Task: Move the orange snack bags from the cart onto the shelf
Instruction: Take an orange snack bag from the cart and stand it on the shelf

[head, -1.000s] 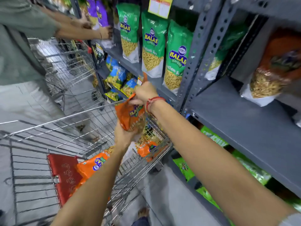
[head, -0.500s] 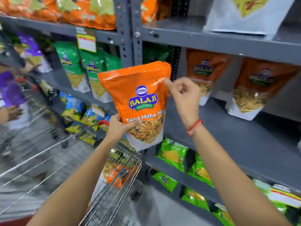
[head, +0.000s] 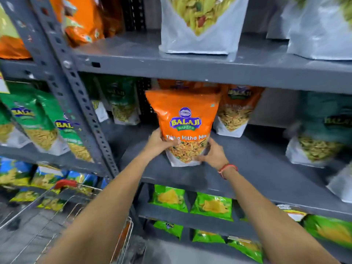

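An orange Balaji snack bag (head: 183,119) stands upright on the grey middle shelf (head: 257,168), its white base on the shelf board. My left hand (head: 159,142) grips its lower left side and my right hand (head: 213,154) grips its lower right corner. Behind it and to the right stands another orange snack bag (head: 236,111), and a further one shows just behind the top edge. The wire cart (head: 62,216) is at the lower left, its contents hidden by my left forearm.
Green Balaji bags (head: 43,126) fill the left bay and a teal bag (head: 323,134) stands at the right. White bags (head: 200,25) sit on the shelf above. Lime-green packets (head: 211,206) lie on the lower shelves. A grey perforated upright (head: 76,82) divides the bays.
The orange bag has gone from held up in the air in front of the shelf to standing on the shelf board. Both hands have slid down to its lower sides.
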Action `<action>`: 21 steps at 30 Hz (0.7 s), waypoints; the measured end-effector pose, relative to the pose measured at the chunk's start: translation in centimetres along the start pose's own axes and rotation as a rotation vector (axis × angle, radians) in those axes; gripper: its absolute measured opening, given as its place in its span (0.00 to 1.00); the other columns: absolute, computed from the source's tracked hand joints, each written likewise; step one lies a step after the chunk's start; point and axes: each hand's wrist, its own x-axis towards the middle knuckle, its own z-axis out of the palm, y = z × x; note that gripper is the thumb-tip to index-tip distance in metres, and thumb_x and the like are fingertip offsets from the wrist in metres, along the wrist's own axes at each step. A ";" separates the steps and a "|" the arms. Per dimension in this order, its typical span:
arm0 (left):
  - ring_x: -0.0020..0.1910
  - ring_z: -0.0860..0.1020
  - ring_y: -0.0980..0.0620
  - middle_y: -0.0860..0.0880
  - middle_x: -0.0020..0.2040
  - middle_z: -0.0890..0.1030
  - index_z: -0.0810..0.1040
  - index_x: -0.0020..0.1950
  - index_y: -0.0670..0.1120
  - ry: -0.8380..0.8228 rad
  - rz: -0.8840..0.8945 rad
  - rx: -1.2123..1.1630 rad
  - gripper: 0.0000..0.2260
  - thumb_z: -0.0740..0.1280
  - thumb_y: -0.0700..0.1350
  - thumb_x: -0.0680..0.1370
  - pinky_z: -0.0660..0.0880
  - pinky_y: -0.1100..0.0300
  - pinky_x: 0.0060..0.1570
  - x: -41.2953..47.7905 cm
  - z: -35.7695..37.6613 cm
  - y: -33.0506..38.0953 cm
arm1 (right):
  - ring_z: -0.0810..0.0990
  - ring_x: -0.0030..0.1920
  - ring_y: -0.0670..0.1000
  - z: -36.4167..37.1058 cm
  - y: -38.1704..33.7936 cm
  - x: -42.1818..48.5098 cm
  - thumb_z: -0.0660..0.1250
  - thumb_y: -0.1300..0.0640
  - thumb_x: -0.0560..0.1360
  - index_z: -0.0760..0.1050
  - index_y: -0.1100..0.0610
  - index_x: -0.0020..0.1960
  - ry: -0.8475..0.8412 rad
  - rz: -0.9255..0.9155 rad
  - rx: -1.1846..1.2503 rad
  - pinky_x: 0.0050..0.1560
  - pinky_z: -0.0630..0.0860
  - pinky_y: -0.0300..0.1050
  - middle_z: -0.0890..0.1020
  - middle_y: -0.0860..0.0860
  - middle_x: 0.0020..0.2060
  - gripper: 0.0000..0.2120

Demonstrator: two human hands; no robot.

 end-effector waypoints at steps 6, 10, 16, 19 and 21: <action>0.51 0.81 0.45 0.46 0.47 0.83 0.76 0.42 0.55 0.029 -0.064 0.053 0.13 0.76 0.51 0.63 0.78 0.48 0.54 1.5 2.8 -6.4 | 0.76 0.62 0.55 0.2 1.5 2.3 0.80 0.51 0.59 0.69 0.54 0.63 0.096 0.083 -0.003 0.64 0.73 0.56 0.79 0.53 0.61 0.36; 0.55 0.80 0.46 0.40 0.56 0.82 0.77 0.51 0.47 -0.028 -0.063 0.065 0.17 0.75 0.48 0.65 0.76 0.48 0.59 4.1 3.6 -6.1 | 0.74 0.65 0.56 -0.4 1.4 3.4 0.79 0.52 0.61 0.67 0.54 0.66 0.116 0.110 -0.011 0.66 0.71 0.56 0.77 0.54 0.64 0.37; 0.56 0.78 0.50 0.41 0.60 0.80 0.75 0.60 0.39 -0.063 -0.056 0.053 0.19 0.73 0.37 0.70 0.75 0.50 0.62 5.7 3.7 -5.8 | 0.73 0.65 0.58 -0.6 1.0 4.1 0.78 0.57 0.63 0.62 0.57 0.68 0.145 0.153 -0.022 0.64 0.70 0.48 0.75 0.56 0.65 0.39; 0.60 0.77 0.48 0.42 0.62 0.78 0.72 0.63 0.38 -0.060 -0.078 0.055 0.23 0.72 0.37 0.70 0.73 0.55 0.61 5.4 3.8 -5.3 | 0.72 0.66 0.58 -0.3 0.7 3.7 0.77 0.58 0.64 0.61 0.58 0.69 0.153 0.196 -0.006 0.63 0.71 0.49 0.74 0.56 0.66 0.38; 0.63 0.74 0.49 0.43 0.64 0.75 0.67 0.68 0.38 0.030 -0.101 0.031 0.28 0.73 0.37 0.70 0.71 0.57 0.62 4.4 3.8 -4.9 | 0.72 0.66 0.58 0.2 0.7 2.7 0.77 0.58 0.65 0.59 0.59 0.71 0.205 0.233 0.029 0.63 0.71 0.50 0.73 0.57 0.67 0.41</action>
